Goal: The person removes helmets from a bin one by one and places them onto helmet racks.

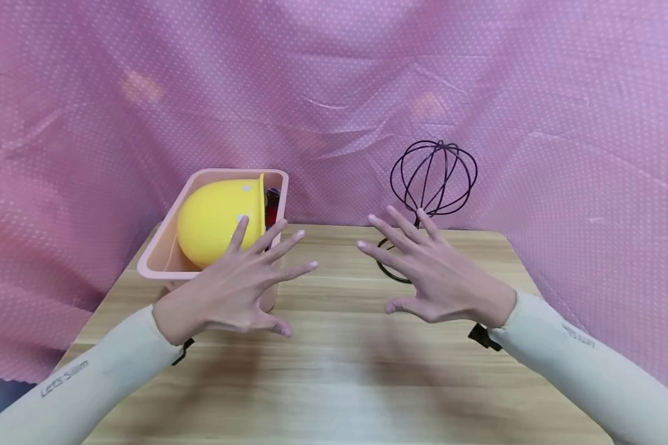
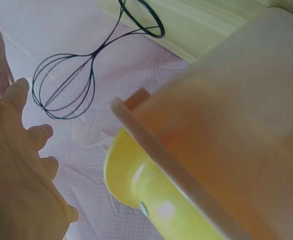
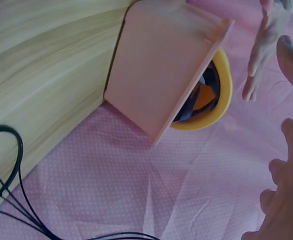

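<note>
My left hand point(image 1: 236, 287) hovers with spread fingers above the table, overlapping the near right corner of a pink plastic bin point(image 1: 162, 250). Inside the bin a yellow helmet point(image 1: 217, 216) lies on its side, its rim facing right. Dark material with a red-orange patch point(image 3: 204, 97) shows within the helmet's opening in the right wrist view. My right hand point(image 1: 448, 278), fingers also spread, is nearest to a black wire hat stand point(image 1: 417, 221), which has a balloon-shaped top and a ring base. The hand partly hides the stand's base. Neither hand holds anything.
The wooden table point(image 1: 323, 346) carries the bin at its back left and the stand at its back right. A pink dotted cloth point(image 1: 334, 111) hangs behind and along both sides.
</note>
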Demonstrator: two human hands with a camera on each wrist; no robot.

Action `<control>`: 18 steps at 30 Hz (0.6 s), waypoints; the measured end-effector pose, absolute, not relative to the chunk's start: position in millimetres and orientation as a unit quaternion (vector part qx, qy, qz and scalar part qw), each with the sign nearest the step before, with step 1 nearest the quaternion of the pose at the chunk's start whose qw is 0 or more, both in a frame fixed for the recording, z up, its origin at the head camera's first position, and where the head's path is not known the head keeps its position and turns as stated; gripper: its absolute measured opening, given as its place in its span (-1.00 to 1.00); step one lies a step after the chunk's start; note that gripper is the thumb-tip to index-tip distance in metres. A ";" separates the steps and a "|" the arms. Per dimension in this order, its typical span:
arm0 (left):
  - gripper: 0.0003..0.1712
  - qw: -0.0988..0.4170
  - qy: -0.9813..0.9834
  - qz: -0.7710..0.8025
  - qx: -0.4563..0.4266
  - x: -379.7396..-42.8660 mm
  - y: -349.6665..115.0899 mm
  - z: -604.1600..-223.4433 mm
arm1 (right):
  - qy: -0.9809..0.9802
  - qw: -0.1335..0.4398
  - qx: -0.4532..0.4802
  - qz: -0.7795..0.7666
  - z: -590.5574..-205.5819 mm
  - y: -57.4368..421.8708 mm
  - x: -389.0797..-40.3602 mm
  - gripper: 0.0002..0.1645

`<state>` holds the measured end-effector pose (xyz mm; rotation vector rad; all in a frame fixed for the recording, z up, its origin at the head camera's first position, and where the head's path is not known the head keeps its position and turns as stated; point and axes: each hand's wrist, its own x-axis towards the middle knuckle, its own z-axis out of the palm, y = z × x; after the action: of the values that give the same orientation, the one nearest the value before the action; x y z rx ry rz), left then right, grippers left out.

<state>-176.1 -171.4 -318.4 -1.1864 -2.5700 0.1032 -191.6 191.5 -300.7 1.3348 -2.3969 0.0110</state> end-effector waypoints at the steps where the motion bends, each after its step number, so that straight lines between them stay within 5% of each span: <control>1: 0.15 0.152 -0.900 0.035 -0.408 -175.9 -173.6 -318.9 | -0.855 0.198 0.479 0.009 -301.0 189.0 -193.9 0.10; 18: 0.31 0.162 -0.936 -0.009 -0.313 -181.6 -195.3 -324.2 | -0.841 0.197 0.492 0.107 -309.1 156.1 -220.6 0.18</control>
<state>-181.6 -195.3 -324.2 -0.8917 -2.6705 -0.0249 -220.6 156.1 -309.1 1.3785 -2.3555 0.2988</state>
